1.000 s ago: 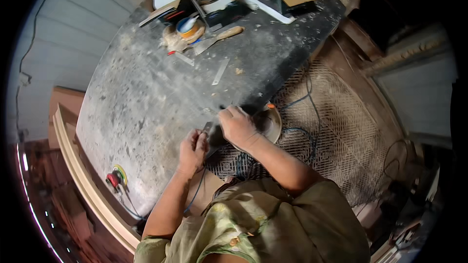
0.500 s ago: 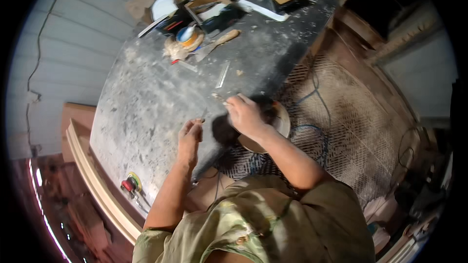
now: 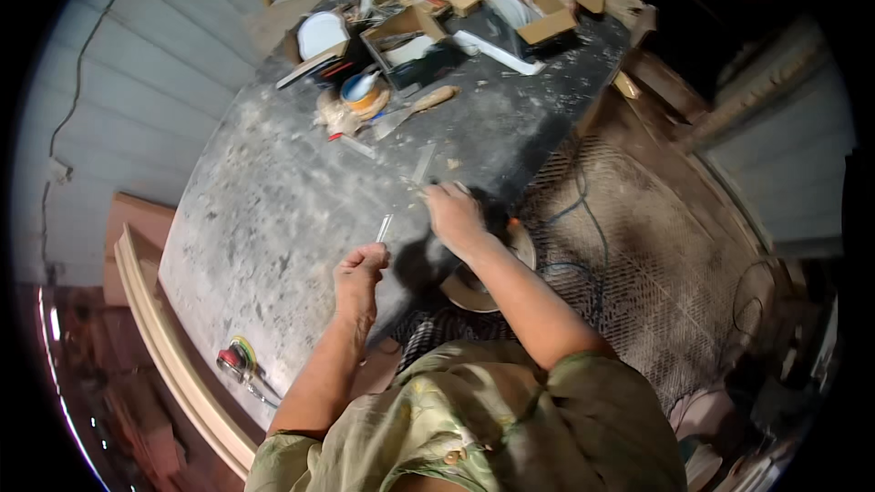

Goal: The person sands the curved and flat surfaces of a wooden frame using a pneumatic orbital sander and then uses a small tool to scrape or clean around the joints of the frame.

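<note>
Head view: left hand (image 3: 359, 277) pinches a thin strip (image 3: 385, 229), newly visible; right hand (image 3: 455, 220) curls its fingers, contents unclear.

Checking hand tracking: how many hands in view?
2: left hand, holding a thin strip over the table; right hand, to its right, also over the table. No others visible.

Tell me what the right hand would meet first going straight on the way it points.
The right hand would likely meet the flat pale strip on the tabletop first, though blur leaves the gap unclear.
</note>
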Tool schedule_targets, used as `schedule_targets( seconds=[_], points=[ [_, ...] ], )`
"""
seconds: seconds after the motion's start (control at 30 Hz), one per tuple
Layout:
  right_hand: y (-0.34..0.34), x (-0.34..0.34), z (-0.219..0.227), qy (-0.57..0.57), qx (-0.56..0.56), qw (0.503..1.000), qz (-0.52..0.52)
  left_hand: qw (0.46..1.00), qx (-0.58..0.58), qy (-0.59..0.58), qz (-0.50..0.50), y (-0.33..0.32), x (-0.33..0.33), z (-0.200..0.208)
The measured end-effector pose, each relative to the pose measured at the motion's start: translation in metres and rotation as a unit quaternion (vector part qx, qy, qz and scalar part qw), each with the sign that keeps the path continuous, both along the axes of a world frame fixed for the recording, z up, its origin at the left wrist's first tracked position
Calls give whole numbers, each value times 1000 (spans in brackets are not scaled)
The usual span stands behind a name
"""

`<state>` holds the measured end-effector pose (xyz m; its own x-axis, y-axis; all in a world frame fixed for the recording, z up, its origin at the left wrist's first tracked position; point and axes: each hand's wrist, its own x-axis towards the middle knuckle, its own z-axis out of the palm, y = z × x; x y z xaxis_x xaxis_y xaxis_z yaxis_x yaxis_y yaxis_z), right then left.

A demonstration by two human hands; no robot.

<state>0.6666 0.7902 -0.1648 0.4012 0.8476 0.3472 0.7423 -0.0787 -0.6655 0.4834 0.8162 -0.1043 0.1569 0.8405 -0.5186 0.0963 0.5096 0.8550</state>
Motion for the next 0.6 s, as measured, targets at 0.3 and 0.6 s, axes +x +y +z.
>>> schedule_targets(
  seconds=[0.3, 0.6],
  points=[
    [-12, -49, 10, 674, 19, 738, -37, 993, 34, -53, -102, 22, 35, -18],
    [-16, -29, 25, 651, -34, 748, -124, 860, 436, 212, -159, 170, 38, -49]
  ],
)
